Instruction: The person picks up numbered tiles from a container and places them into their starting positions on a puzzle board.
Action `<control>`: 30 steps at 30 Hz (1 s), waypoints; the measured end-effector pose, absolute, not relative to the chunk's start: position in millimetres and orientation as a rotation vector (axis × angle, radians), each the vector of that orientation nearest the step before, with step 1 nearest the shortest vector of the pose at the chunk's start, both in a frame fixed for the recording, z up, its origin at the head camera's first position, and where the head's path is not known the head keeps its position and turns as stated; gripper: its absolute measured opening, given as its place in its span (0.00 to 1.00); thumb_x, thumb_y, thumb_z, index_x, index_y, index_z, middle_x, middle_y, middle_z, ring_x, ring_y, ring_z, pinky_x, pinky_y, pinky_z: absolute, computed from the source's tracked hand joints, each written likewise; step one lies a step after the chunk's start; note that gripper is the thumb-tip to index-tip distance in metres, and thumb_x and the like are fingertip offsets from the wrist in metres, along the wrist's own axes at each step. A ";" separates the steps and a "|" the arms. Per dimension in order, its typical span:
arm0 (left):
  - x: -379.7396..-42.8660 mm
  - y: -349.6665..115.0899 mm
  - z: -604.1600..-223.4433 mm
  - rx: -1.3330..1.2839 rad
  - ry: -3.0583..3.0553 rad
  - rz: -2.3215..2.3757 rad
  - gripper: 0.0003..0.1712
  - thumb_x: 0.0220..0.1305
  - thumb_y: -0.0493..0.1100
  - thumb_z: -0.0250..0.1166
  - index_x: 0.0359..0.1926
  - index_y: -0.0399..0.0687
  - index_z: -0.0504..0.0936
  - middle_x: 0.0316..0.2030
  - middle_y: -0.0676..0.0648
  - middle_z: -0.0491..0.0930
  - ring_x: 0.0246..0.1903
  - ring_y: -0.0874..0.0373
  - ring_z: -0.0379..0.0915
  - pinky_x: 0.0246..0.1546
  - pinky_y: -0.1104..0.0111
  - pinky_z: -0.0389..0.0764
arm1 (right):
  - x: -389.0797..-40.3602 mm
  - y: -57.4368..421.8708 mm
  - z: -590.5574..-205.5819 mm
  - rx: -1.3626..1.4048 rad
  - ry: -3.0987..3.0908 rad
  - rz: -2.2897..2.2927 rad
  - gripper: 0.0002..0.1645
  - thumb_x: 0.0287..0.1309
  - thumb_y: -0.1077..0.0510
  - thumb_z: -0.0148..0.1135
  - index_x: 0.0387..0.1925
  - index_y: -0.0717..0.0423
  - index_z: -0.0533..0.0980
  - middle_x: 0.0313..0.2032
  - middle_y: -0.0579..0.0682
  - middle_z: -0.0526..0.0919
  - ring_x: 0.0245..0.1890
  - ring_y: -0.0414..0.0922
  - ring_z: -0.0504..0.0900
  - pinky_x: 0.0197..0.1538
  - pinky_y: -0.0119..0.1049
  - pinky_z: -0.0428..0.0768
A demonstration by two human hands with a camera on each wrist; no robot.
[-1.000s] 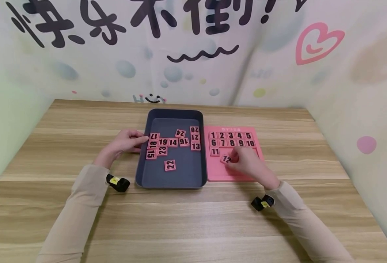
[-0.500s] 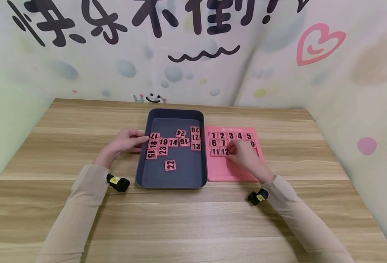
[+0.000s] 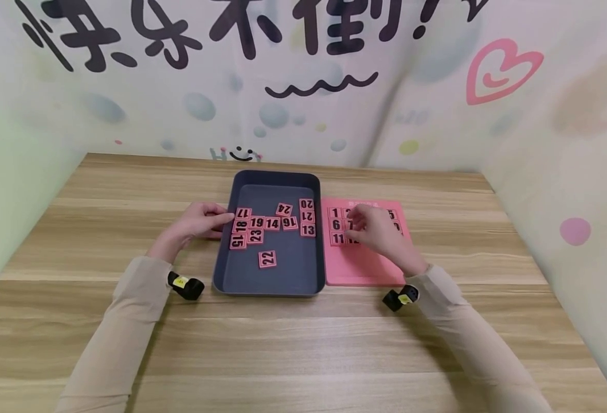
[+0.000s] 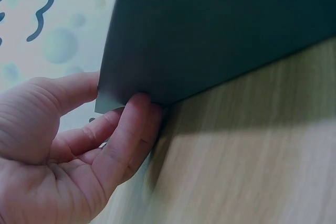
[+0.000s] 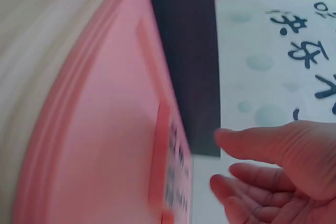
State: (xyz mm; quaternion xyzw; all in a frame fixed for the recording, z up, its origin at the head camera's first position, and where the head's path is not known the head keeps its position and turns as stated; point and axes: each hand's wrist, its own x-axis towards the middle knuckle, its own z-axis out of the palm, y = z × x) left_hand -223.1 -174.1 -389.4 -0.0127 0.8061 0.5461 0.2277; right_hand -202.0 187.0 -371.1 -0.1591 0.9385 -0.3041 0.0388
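Note:
A dark grey tray (image 3: pixel 267 281) holds loose pink number tiles, such as 22 (image 3: pixel 267 259) and 14 (image 3: pixel 272 223). My left hand (image 3: pixel 198 219) grips the tray's left wall; the left wrist view shows thumb and fingertips at its edge. Right of the tray lies a pink number puzzle board (image 3: pixel 362 272), with rows of tiles in its upper part. Above these tiles hovers my right hand (image 3: pixel 380 232), partly hiding them, 12 included. In the right wrist view the right hand (image 5: pixel 283 166) has thumb and fingers apart, with nothing between them.
Both stand on a wood-grain table (image 3: pixel 282 350). A printed wall cloth (image 3: pixel 282 132) rises behind the table's back edge. Small black wrist cameras (image 3: pixel 186 285) sit at both wrists.
The right hand set tile 12 in the row beside 11, let go of it, then moved up and left over the upper tiles. The left hand stayed at the tray.

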 end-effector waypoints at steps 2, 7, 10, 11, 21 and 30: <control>-223.3 -174.5 -390.0 -0.036 2.219 1.507 0.23 0.69 0.42 0.56 0.56 0.26 0.70 0.50 0.32 0.71 0.35 0.61 0.77 0.41 0.67 0.82 | -203.9 176.6 -369.8 -0.585 2.868 -0.994 0.16 0.50 0.67 0.67 0.41 0.69 0.76 0.36 0.60 0.81 0.35 0.51 0.80 0.40 0.42 0.82; -223.1 -174.6 -391.7 -0.032 2.220 1.515 0.23 0.69 0.42 0.55 0.56 0.26 0.69 0.50 0.32 0.71 0.35 0.61 0.77 0.41 0.66 0.82 | -206.1 146.8 -368.1 -0.799 2.821 -1.049 0.13 0.54 0.69 0.63 0.42 0.69 0.77 0.38 0.61 0.82 0.37 0.51 0.82 0.38 0.39 0.83; -222.5 -174.2 -391.2 -0.037 2.226 1.509 0.23 0.69 0.42 0.56 0.56 0.26 0.70 0.49 0.33 0.71 0.35 0.61 0.77 0.41 0.66 0.82 | -206.4 130.8 -366.6 -0.844 2.800 -1.032 0.13 0.56 0.71 0.58 0.44 0.68 0.78 0.40 0.61 0.82 0.38 0.50 0.81 0.39 0.39 0.83; -222.4 -174.0 -390.9 -0.040 2.227 1.509 0.23 0.69 0.42 0.56 0.56 0.26 0.70 0.49 0.33 0.72 0.35 0.60 0.77 0.41 0.66 0.82 | -206.6 126.2 -366.5 -0.849 2.801 -1.014 0.13 0.56 0.71 0.57 0.45 0.68 0.77 0.40 0.60 0.82 0.38 0.49 0.81 0.39 0.39 0.83; -224.4 -173.0 -389.9 -0.040 2.202 1.538 0.23 0.69 0.41 0.55 0.56 0.26 0.69 0.49 0.34 0.72 0.34 0.61 0.76 0.42 0.67 0.82 | -209.9 94.9 -368.6 -0.735 2.816 -0.715 0.15 0.60 0.69 0.51 0.46 0.69 0.77 0.37 0.59 0.82 0.28 0.44 0.78 0.30 0.31 0.79; -222.8 -173.4 -388.9 -0.046 2.220 1.517 0.23 0.69 0.41 0.55 0.56 0.26 0.69 0.49 0.33 0.72 0.34 0.61 0.77 0.41 0.67 0.83 | -199.6 78.7 -366.9 -0.726 2.824 -0.552 0.13 0.60 0.71 0.48 0.41 0.67 0.79 0.37 0.59 0.82 0.30 0.45 0.78 0.30 0.32 0.81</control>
